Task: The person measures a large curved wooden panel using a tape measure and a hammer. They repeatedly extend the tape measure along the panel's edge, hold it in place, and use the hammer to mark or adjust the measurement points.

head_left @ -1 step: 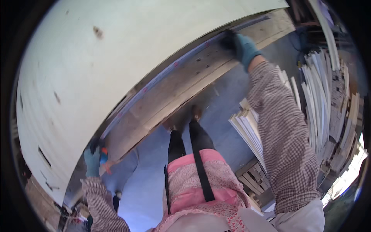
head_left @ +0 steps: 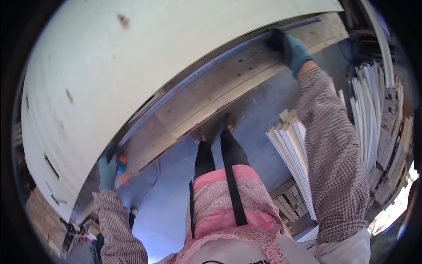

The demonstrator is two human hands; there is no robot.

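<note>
A large pale board [head_left: 110, 75] with dark blemishes fills the upper left. At the right part of its near edge, my right hand [head_left: 292, 50], in a teal and black glove, is closed. My left hand [head_left: 108, 171], gloved alike, is closed at the same edge lower down on the left. The dark fingertips of both are blurred and partly hidden against the edge. Under the board runs a long bluish strip [head_left: 189, 81] with red marks, beside a wooden bench plank [head_left: 176, 119]. A small orange and blue thing [head_left: 121, 165] shows beside my left hand.
Bundled white strips [head_left: 292, 154] stand on the blue-grey floor [head_left: 176, 189] at the right. Farther right are stacked long white pieces [head_left: 369, 110] and wooden lengths [head_left: 395, 149]. Cut wood blocks [head_left: 290, 202] lie lower right. A thin cable [head_left: 154, 187] curves across the floor.
The whole view has shifted slightly, so the board and the strips sit a little farther right. Both hands stay at the board's edge.
</note>
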